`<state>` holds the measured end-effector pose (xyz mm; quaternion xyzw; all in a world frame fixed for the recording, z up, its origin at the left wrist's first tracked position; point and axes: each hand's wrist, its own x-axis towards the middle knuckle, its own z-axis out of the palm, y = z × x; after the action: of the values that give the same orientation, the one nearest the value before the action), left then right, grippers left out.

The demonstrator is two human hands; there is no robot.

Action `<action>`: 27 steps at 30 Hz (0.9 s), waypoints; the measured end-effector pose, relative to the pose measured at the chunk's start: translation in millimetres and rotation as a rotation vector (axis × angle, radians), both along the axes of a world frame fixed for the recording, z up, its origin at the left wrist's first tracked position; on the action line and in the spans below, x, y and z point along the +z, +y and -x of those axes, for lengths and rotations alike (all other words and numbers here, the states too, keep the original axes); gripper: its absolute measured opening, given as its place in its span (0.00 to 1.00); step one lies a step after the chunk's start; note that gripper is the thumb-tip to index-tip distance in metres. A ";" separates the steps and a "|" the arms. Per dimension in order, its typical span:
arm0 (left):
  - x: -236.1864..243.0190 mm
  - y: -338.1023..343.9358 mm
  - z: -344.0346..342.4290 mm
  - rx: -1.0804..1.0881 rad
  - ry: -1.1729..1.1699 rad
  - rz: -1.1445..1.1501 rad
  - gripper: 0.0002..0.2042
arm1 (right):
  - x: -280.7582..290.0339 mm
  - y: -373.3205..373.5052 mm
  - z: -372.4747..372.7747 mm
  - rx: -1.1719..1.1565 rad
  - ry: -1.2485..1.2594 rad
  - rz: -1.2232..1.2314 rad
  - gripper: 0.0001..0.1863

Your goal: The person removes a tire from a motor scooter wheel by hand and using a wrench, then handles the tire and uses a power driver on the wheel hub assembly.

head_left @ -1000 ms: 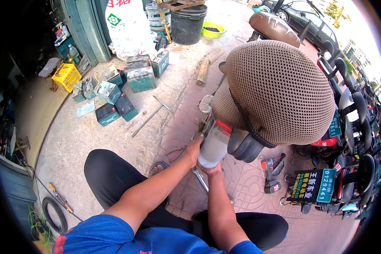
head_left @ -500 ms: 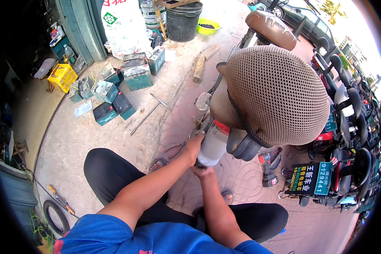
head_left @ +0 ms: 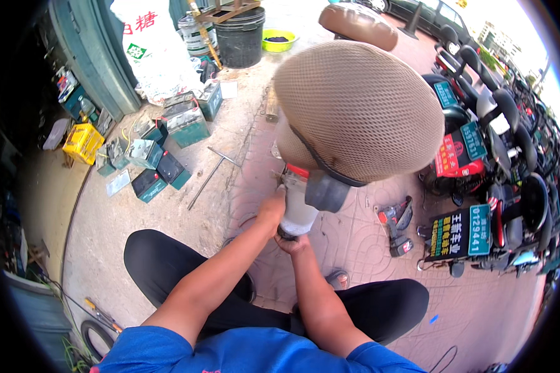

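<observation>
In front of me stands a bike with a brown mesh-covered saddle. Beneath it, a pale grey rear mudguard shows a red light at its top and a dark flap beside it. My left hand is closed at the mudguard's left edge, its thumb side up and most fingers hidden. Under the mudguard's lower end my right hand curls upward by a dark part, fingertips hidden. What either hand grips cannot be made out.
Several batteries and a T-handled wrench lie on the left. A cordless power tool lies on the paving at right, near parked bikes. Farther back are a black bucket, a yellow-green basin and a white sack.
The view has shifted, so the saddle and mudguard sit farther left and higher in the picture. Both hands stay at the mudguard, the right one still beneath its lower end.
</observation>
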<state>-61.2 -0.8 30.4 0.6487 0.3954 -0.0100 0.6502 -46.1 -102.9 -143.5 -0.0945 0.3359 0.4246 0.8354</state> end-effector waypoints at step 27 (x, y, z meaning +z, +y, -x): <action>99.6 3.6 51.8 -0.270 0.057 -0.310 0.26 | -13.7 15.1 6.8 -0.019 0.041 -0.198 0.20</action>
<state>-113.0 2.7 130.0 0.7876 0.3197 -0.0546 0.5240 -52.9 -87.8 -157.2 0.0004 0.3103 0.4497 0.8375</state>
